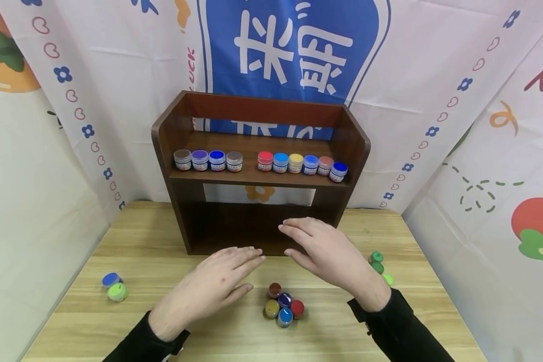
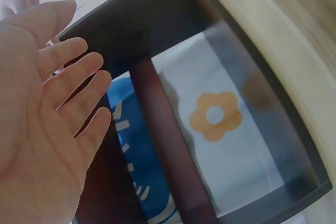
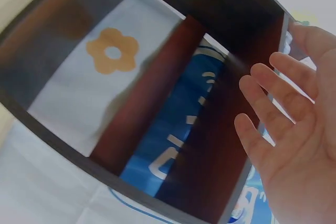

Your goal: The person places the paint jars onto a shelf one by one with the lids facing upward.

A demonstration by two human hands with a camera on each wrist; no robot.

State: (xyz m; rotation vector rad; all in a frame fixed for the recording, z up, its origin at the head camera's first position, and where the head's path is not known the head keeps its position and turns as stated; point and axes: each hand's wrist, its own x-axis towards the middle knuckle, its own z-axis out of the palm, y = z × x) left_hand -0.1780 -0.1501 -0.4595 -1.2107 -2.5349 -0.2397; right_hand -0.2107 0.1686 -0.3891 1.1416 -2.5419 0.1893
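My left hand hovers before the wooden shelf, fingers extended and holding nothing. Opposite it, my right hand is raised with straight fingers, overlapping the shelf's lower compartment in the head view. Both palms show bare in the wrist views, the left palm and the right palm. Between and below the hands, a cluster of small paint jars stands on the table: brown, purple, yellow, red and blue. On the upper shelf board a row of paint jars splits into a left group and a right group.
A blue jar and a light green jar sit at the table's left. Several green jars lie near my right forearm, partly hidden by it. Printed cloth hangs behind and beside the wooden table.
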